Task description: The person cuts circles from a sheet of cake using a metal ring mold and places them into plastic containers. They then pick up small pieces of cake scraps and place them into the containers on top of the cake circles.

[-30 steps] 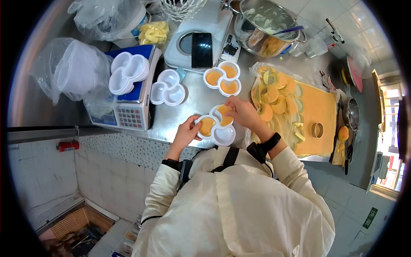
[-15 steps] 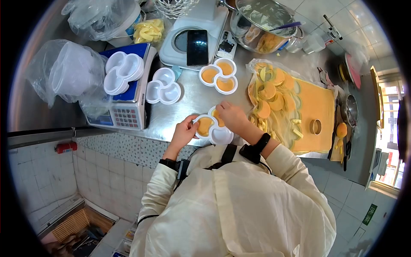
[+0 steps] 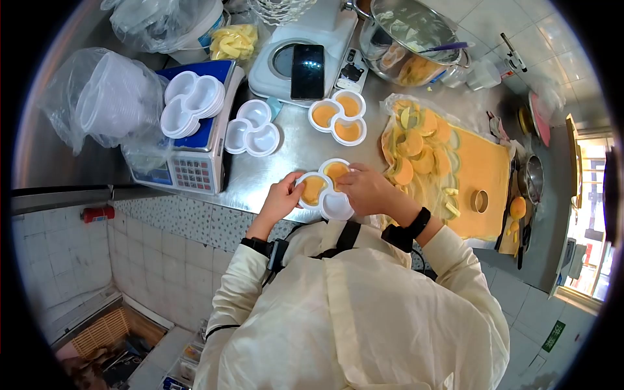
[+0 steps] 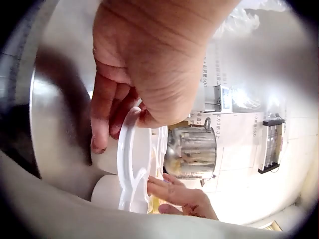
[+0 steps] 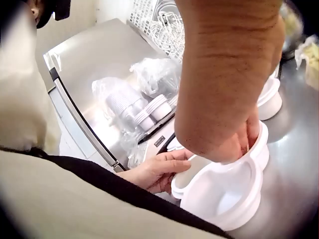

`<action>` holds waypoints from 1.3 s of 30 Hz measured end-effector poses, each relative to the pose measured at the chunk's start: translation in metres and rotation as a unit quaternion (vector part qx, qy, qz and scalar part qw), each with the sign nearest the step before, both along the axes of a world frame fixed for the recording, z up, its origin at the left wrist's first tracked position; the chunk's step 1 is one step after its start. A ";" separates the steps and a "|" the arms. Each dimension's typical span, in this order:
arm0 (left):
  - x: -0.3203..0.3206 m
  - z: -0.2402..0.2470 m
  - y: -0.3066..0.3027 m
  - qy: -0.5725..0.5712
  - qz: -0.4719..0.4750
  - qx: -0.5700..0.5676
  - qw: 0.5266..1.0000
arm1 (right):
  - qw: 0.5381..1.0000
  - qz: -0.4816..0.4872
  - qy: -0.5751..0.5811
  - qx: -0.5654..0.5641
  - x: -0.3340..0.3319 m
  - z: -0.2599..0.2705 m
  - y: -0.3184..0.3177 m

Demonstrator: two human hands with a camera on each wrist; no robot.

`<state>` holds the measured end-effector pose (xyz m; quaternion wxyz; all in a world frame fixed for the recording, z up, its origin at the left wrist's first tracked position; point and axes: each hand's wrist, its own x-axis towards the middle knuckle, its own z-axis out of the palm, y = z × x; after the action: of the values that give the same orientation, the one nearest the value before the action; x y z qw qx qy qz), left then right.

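Note:
A white plastic three-cup container [image 3: 337, 207] stands near the counter's front edge. My left hand [image 3: 281, 199] pinches its left rim, thumb on top and fingers outside the cup in the left wrist view. One orange-yellow sponge cake round [image 3: 312, 190] lies in the left cup, and another sponge round [image 3: 335, 170] lines the far cup. The near cup is bare inside. My right hand [image 3: 369, 190] reaches over the container from the right; its fingers, extended in the left wrist view, press into the far cup, their tips partly hidden.
Behind stands a container with three cake-lined cups [image 3: 338, 117]; left of it, an unfilled one [image 3: 252, 129]. At right lie a sponge sheet [image 3: 484, 175], cut rounds [image 3: 413, 143] and a ring cutter [image 3: 480, 201]. Scales [image 3: 195, 170], a phone [image 3: 307, 73] and a steel pot [image 3: 416, 68] surround the workspace.
My right hand, earlier over the far cup's outer side, has shifted slightly right and nearer me, so more of that cup's cake shows. The left hand keeps its hold on the rim.

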<state>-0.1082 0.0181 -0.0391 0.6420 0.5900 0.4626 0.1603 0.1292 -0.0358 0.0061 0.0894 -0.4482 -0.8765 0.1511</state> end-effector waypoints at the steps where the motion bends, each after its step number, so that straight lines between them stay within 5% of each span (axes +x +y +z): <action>1: 0.000 0.001 0.000 0.002 -0.008 0.010 1.000 | 1.000 0.002 0.001 -0.001 0.001 -0.007 -0.001; 4: 0.000 0.001 0.000 0.016 -0.022 0.020 0.999 | 0.999 0.013 0.008 0.037 -0.002 -0.011 0.001; 6: 0.004 0.001 0.001 0.023 -0.029 0.024 0.999 | 0.986 0.026 -0.109 -0.120 -0.006 -0.001 0.009; 10: 0.003 -0.005 0.003 0.019 -0.001 0.033 0.999 | 0.979 0.038 -0.126 -0.154 -0.005 0.010 0.017; 12: 0.002 -0.005 0.002 0.029 0.003 0.045 0.999 | 0.997 -0.036 0.047 0.058 0.001 0.002 0.016; 15: 0.003 -0.002 0.002 0.021 -0.007 0.052 0.998 | 0.987 -0.002 0.108 0.119 -0.003 -0.004 0.019; 18: 0.003 -0.010 0.003 0.014 -0.002 0.037 0.999 | 0.996 0.014 0.074 0.048 -0.006 0.009 0.018; 22: 0.004 -0.010 0.005 0.031 -0.005 0.059 0.998 | 0.989 -0.010 0.090 0.121 -0.009 -0.007 0.012; 28: 0.006 -0.011 0.004 0.013 -0.001 0.068 0.998 | 0.998 -0.035 0.053 0.015 -0.009 -0.017 0.012; 33: 0.006 -0.005 0.005 0.035 -0.013 0.094 0.995 | 0.978 -0.089 -0.007 -0.187 -0.011 -0.006 0.022; 36: 0.009 0.003 0.004 0.039 -0.024 0.079 0.996 | 0.982 -0.069 0.136 -0.116 0.000 -0.020 0.025; 39: 0.011 0.000 0.000 0.042 -0.001 0.093 0.995 | 0.987 -0.097 0.114 -0.050 0.006 -0.016 0.020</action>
<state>-0.0976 0.0185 -0.0387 0.5650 0.6536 0.4715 0.1769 0.1354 -0.0159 -0.0100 0.1804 -0.5149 -0.8044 0.2352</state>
